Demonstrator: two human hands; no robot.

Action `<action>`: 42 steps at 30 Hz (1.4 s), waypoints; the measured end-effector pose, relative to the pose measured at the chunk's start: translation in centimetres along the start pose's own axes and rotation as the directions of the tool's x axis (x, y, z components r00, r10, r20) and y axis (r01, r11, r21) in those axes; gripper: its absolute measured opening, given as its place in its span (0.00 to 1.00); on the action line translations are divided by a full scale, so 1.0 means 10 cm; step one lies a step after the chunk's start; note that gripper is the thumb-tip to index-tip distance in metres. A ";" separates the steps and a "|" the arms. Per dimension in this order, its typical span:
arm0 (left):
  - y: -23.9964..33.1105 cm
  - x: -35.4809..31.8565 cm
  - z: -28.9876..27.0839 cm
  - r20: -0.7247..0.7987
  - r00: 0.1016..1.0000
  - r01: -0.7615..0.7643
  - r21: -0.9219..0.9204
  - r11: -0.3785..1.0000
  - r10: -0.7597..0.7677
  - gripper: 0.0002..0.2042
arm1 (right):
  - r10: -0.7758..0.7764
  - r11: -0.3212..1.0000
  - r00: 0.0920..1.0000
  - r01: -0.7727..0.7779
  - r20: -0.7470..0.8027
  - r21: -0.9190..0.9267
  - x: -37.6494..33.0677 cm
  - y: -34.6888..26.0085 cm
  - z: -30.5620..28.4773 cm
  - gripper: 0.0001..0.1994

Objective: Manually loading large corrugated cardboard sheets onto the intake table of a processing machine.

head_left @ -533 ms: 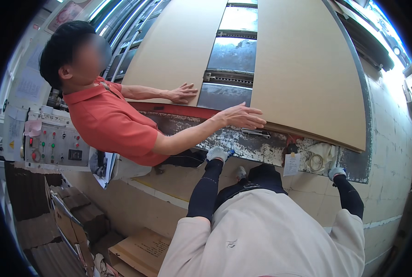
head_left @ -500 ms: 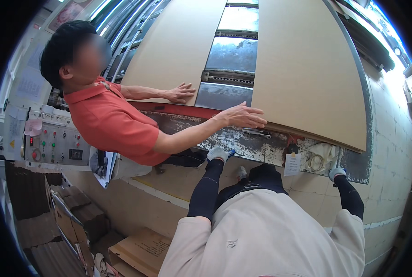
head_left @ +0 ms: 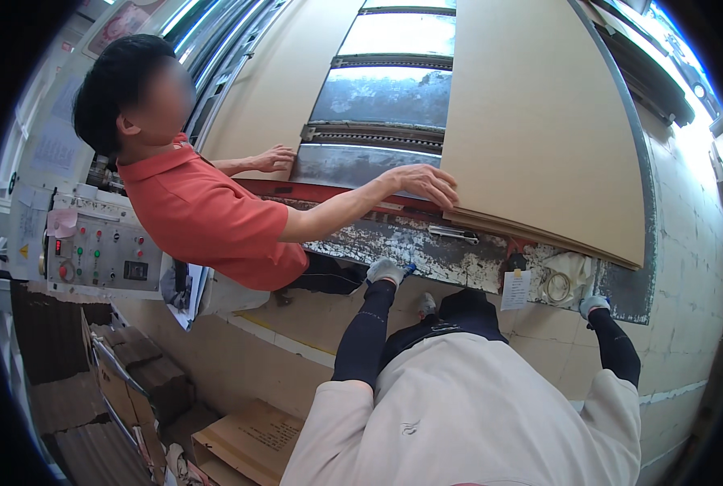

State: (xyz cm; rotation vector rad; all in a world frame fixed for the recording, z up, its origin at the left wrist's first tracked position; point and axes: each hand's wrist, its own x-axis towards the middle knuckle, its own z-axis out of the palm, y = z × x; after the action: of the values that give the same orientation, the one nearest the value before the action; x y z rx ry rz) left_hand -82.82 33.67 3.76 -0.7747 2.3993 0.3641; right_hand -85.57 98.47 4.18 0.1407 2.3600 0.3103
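2 spots for support, I reckon: left hand (head_left: pixel 386 271) and right hand (head_left: pixel 595 304) rest at the edge of the worn table (head_left: pixel 483 263); can't tell how open either is. Cardboard stack (head_left: pixel 539 121) lies beyond them, co-worker's hand (head_left: pixel 426 183) at its near corner, maybe steadying it.

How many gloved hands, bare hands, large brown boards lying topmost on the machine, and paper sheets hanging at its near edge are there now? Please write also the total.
Gloved hands: 2 (left hand, right hand)
Co-worker's bare hands: 2
Topmost brown boards: 2
Hanging paper sheet: 1
Total: 7
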 end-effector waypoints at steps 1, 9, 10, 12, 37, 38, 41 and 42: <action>-0.04 -0.01 0.03 -0.019 1.000 -0.001 0.007 1.000 0.001 0.41 | 0.042 0.997 0.997 -0.045 0.069 0.055 -0.07 -0.12 -0.13 0.25; -0.05 -0.02 0.04 -0.084 0.995 -0.055 0.025 0.998 0.057 0.42 | 0.012 0.998 0.996 -0.006 0.093 -0.060 0.03 0.01 -0.05 0.25; -0.03 -0.04 0.01 -0.070 0.997 -0.041 0.011 0.999 0.041 0.42 | 0.058 0.998 0.994 -0.058 0.093 -0.001 -0.01 -0.02 -0.04 0.25; -0.01 -0.08 -0.04 -0.045 0.999 -0.010 -0.021 1.000 0.009 0.42 | 0.118 0.992 0.988 -0.122 0.100 0.038 -0.07 -0.08 -0.06 0.25; 0.05 -0.10 -0.14 0.044 0.996 -0.079 0.034 0.996 0.077 0.43 | -0.032 0.994 0.999 0.033 0.011 -0.109 0.00 0.02 0.04 0.24; 0.05 -0.13 -0.16 0.033 0.996 -0.081 0.039 0.996 0.079 0.43 | -0.034 0.994 0.999 0.035 0.006 -0.106 0.01 0.02 0.04 0.24; 0.06 -0.16 -0.16 0.000 0.997 -0.074 0.057 0.996 0.074 0.45 | -0.040 0.991 0.998 0.045 0.047 -0.124 0.02 0.01 0.01 0.24; 0.04 -0.16 -0.14 -0.018 0.998 -0.062 0.047 0.997 0.063 0.45 | -0.024 0.991 0.998 0.032 0.059 -0.130 0.03 -0.01 0.00 0.23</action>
State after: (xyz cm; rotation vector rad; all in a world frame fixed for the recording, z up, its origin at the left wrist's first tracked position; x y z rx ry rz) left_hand -82.62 34.08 5.82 -0.6861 2.4459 0.3255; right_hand -85.79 98.46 3.92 0.0530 2.2751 0.4409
